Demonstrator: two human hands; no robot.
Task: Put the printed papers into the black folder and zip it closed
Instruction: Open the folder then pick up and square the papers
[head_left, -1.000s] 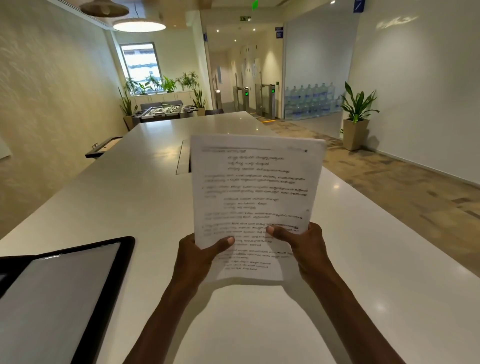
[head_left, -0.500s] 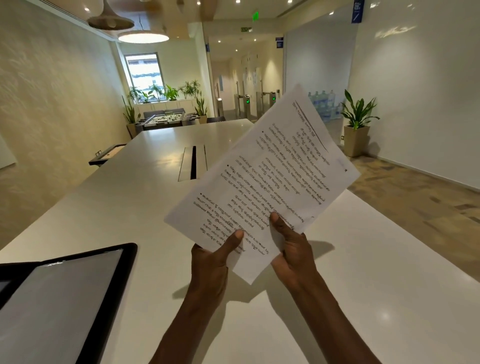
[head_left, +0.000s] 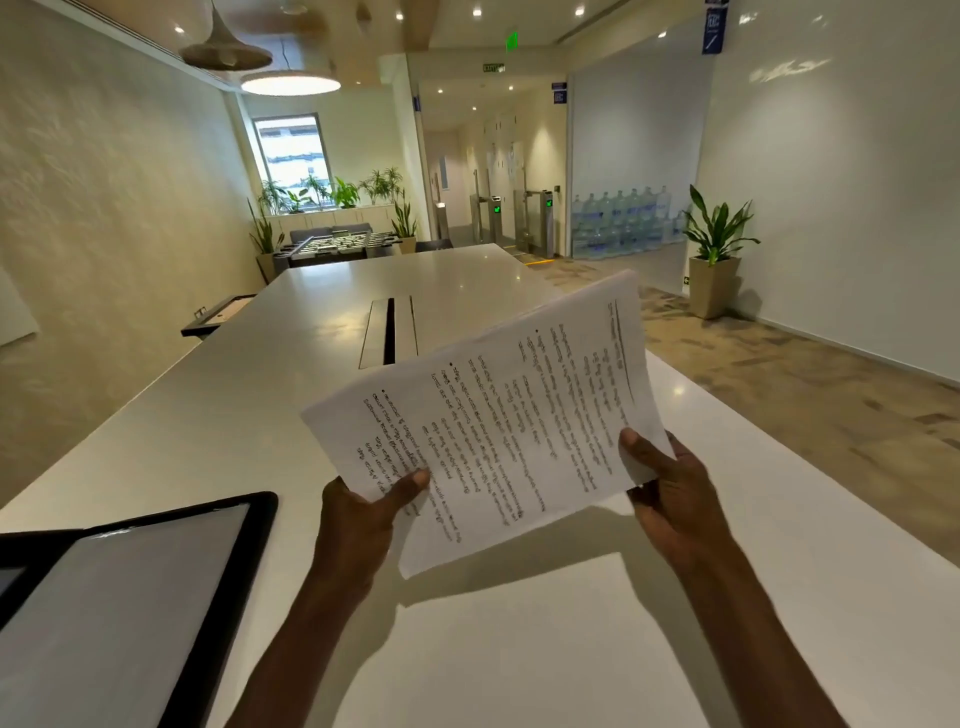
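Two bare hands hold a sheaf of white printed papers (head_left: 498, 431) in the air above a long white tabletop (head_left: 218, 415).

The left hand (head_left: 358, 525) pinches the lower left edge of the sheaf, its thumb pressed on the printed face and its fingers hidden behind; the right hand (head_left: 670, 499) grips the right edge the same way, thumb on top. The papers are turned sideways, so the lines of dark text run up the page, and the sheaf slants up toward the right. The open black folder with a grey inner panel (head_left: 130, 597) lies flat on the tabletop at the lower left, well apart from the papers. A dark slot (head_left: 388, 332) is set into the middle of the tabletop beyond them.
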